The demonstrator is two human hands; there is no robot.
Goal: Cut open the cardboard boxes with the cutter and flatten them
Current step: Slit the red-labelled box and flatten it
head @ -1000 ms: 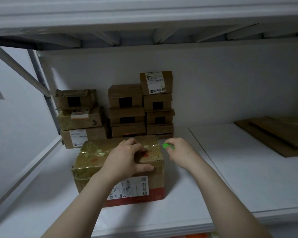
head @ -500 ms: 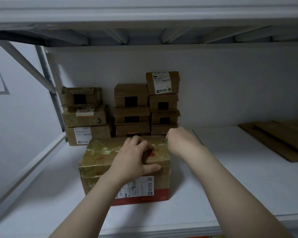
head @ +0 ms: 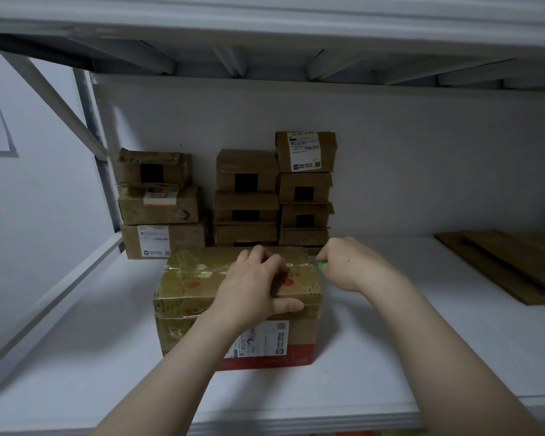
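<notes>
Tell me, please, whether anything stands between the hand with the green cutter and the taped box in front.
Nothing visible does. The right hand holds the green cutter at the upper right edge of the taped box; the left hand rests on its top.

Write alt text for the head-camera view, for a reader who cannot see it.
A person's left hand presses on a taped cardboard box on a white shelf while the right hand grips a green cutter at the box's far right top edge. Smaller boxes are stacked behind; flattened cardboard lies to the right.
</notes>
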